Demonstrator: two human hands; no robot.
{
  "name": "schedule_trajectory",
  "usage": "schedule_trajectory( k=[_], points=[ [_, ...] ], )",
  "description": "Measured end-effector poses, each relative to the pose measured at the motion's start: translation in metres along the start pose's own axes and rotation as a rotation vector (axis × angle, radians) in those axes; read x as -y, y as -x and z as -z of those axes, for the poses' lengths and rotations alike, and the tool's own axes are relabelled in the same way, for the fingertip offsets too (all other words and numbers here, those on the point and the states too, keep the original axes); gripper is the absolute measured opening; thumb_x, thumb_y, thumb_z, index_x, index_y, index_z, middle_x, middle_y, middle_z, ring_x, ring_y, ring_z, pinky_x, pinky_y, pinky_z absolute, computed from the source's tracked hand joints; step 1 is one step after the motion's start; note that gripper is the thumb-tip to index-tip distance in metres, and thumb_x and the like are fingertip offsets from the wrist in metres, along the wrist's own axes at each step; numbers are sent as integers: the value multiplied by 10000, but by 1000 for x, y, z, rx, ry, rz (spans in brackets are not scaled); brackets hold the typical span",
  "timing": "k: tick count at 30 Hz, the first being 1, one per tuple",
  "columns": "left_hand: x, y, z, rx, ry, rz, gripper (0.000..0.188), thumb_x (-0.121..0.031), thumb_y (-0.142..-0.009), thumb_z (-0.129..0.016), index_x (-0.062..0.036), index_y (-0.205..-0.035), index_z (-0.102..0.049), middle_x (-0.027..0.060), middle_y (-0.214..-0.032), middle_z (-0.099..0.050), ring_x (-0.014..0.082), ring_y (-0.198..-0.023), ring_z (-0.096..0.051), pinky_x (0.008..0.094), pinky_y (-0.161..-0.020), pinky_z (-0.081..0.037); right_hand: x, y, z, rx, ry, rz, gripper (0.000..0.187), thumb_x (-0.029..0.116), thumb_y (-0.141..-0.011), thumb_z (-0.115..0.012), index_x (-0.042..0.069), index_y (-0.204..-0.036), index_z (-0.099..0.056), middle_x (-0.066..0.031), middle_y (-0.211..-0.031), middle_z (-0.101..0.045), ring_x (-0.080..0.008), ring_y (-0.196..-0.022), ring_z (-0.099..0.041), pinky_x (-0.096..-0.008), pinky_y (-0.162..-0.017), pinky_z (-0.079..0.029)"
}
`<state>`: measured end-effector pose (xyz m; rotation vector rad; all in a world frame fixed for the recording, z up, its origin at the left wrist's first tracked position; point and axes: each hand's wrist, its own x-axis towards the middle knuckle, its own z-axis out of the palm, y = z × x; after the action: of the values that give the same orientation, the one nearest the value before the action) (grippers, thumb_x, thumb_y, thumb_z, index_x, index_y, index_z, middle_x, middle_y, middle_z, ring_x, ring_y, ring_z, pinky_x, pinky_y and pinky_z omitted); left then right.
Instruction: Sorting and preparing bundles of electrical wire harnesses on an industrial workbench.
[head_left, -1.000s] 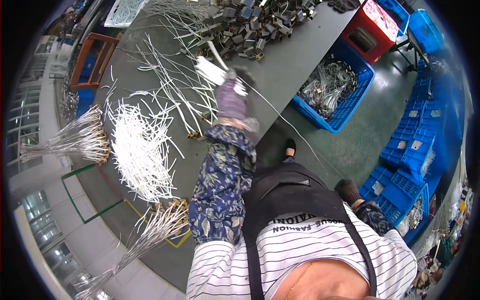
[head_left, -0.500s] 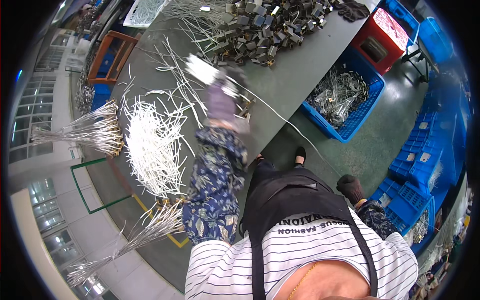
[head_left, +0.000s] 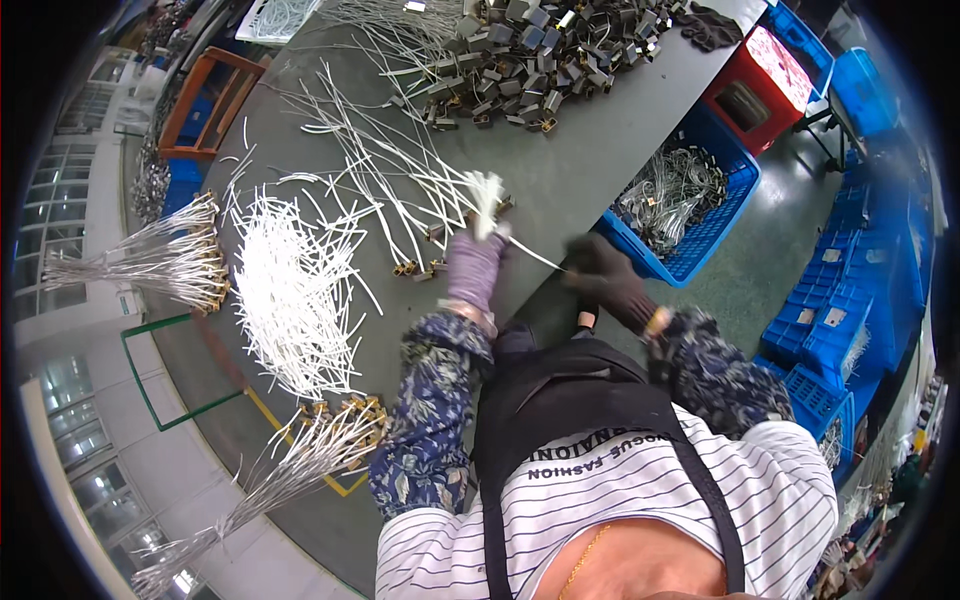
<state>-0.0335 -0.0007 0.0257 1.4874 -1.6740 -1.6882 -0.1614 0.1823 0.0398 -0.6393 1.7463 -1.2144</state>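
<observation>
My left hand (head_left: 474, 268), in a purple glove, is closed around a bunch of short white tubes (head_left: 484, 192) whose ends fan out above the fingers. From beside that hand a thin white wire (head_left: 532, 253) runs across to my right hand (head_left: 606, 281). The right hand, in a dark brown glove, is a little blurred, its fingers closed at the wire's end. Left of my left hand, several white wires with small brass-coloured ends (head_left: 405, 268) lie on the grey table (head_left: 580, 150). A big heap of loose white tubes (head_left: 295, 295) lies farther left.
A pile of small dark metal-cased parts (head_left: 540, 60) covers the table's far side. At the left edge hang two wire bundles (head_left: 165, 255) (head_left: 280, 480). Right of the table stand a blue crate (head_left: 745, 190) of wired parts and a red box (head_left: 745, 110).
My right hand has come up and left from far right toward my left hand, shortening the wire's span between them. My left hand has moved nearer to me with the bunch of tubes.
</observation>
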Motion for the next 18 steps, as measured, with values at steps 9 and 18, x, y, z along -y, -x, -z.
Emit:
schedule_trajectory(
  k=[9, 18],
  points=[
    [-45, -24, 61, 5, -4, -18, 256, -263, -861, -618, -8, -862, -598, 32, -600, -594, 82, -436, -516, 207, -364, -394, 48, -195, -1, -488, 350, 143, 506, 304, -650, -747, 10, -998, -526, -154, -946, -574, -288, -875, -577, -396, -744, -464],
    [41, 10, -78, 298, 928, 291, 250, -176, -857, -600, 15, -1000, -523, 154, -850, -607, 328, -747, -632, 481, -717, -565, -45, 7, 32, 67, 760, 671, 251, 75, -561, -684, 98, -797, -603, -89, -786, -565, -302, -766, -552, -407, -662, -461]
  ],
)
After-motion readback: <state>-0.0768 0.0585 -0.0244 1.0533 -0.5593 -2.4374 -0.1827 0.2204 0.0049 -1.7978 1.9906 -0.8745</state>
